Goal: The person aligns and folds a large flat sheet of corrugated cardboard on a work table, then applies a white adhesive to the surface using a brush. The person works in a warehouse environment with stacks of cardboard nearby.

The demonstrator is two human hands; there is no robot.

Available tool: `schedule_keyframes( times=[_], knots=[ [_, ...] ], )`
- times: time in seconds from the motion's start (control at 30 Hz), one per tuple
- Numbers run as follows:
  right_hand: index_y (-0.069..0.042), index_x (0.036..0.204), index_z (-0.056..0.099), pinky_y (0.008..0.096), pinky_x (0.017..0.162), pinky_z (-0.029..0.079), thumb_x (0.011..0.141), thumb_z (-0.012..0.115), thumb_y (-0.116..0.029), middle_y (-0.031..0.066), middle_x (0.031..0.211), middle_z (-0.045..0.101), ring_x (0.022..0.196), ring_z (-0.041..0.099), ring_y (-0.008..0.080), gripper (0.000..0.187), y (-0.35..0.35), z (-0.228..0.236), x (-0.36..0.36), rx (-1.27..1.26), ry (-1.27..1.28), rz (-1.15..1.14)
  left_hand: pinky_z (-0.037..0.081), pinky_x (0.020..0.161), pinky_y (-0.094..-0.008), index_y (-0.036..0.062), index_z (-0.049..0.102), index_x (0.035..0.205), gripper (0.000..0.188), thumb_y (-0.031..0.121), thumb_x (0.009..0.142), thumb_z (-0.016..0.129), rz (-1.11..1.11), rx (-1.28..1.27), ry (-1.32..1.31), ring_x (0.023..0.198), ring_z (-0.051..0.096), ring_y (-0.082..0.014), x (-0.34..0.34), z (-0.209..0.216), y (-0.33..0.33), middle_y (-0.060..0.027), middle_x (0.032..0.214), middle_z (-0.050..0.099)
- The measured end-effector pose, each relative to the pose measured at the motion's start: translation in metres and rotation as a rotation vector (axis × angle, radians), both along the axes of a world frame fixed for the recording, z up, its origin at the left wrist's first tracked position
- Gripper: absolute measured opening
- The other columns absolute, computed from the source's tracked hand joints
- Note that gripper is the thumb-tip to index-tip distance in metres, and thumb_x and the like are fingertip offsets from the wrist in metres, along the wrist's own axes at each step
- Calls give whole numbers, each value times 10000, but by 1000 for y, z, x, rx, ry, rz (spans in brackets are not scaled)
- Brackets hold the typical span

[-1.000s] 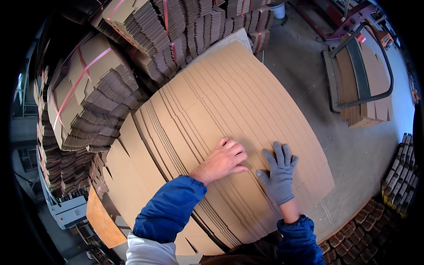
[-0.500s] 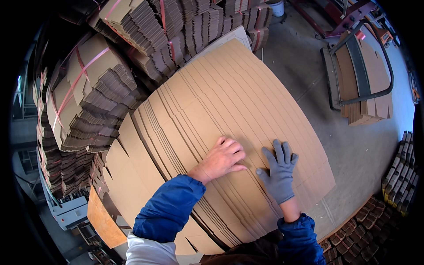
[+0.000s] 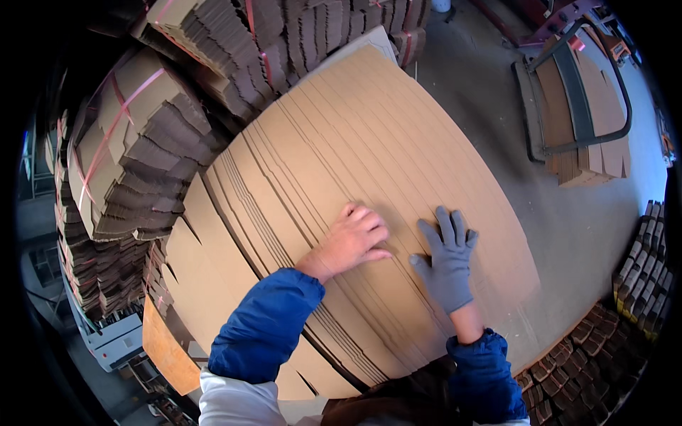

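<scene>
Cardboard sheets (image 3: pixel 383 142) overlap, seemingly keeping edges reachable, under left hand (image 3: pixel 352 238), fingers half-open, and gloved right hand (image 3: pixel 448 266), fingers spread

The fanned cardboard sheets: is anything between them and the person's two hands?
Nothing visible blocks either hand. The bare left hand appears to rest directly on the cardboard sheets; at the right hand, only its grey glove comes between.

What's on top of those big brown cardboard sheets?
The bare left hand and the gray-gloved right hand are on the cardboard sheets. Those hands hide the bits right beneath them, so I can't see there.
</scene>
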State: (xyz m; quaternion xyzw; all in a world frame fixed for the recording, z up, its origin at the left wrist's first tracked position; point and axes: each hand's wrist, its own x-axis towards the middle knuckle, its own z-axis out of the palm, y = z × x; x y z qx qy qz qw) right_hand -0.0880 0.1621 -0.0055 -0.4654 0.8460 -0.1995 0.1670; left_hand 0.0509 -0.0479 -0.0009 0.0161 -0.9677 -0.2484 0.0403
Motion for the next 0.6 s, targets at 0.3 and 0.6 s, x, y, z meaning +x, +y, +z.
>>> schedule_keyframes(
  times=[0.3, 0.6],
  knots=[
    [-223, 1409, 581, 650, 1114, 176, 785, 781, -344, 108, 1600, 337, 1479, 265, 360, 667, 2, -3, -1, -2, 15, -4, 418, 979, -416, 145, 655, 944, 384, 374, 707, 851, -11, -5, 20, 1010, 539, -248, -2, 0, 1, -6, 1015, 587],
    [-221, 1410, 580, 649, 1107, 179, 778, 782, -347, 110, 1601, 333, 1478, 268, 361, 676, 3, -5, 0, -10, 17, -5, 414, 977, -418, 142, 651, 941, 384, 362, 701, 855, -12, 10, 8, 1015, 536, -252, 0, 1, 2, -7, 1018, 583]
  ],
)
